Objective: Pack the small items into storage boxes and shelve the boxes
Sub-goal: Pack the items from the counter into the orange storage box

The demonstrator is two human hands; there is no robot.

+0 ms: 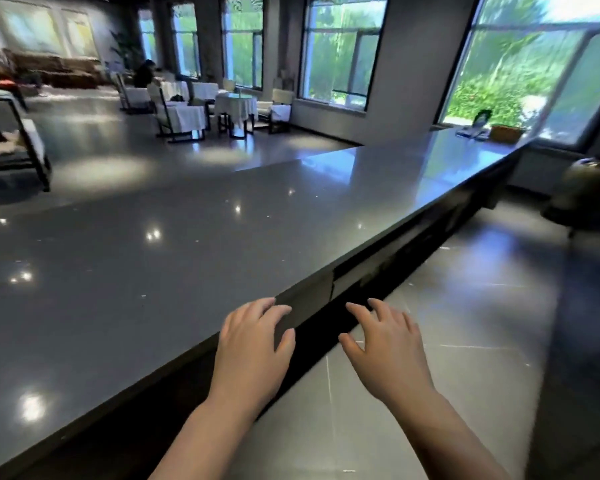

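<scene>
My left hand [253, 344] hovers over the front edge of a long grey counter [187, 258], fingers relaxed and spread, holding nothing. My right hand [385, 344] is held out beside it over the floor, just off the counter's dark side, fingers also loose and empty. No storage box or small item is near my hands. At the counter's far end by the window lie a brownish box [506, 133] and a small blurred object [475, 128].
A glossy tiled floor [465, 341] runs along the counter's right side. A rounded dark object [586, 192] stands at the right edge. Tables with white cloths and chairs [229, 109] fill the room beyond, where a person [144, 74] sits. Large windows line the back.
</scene>
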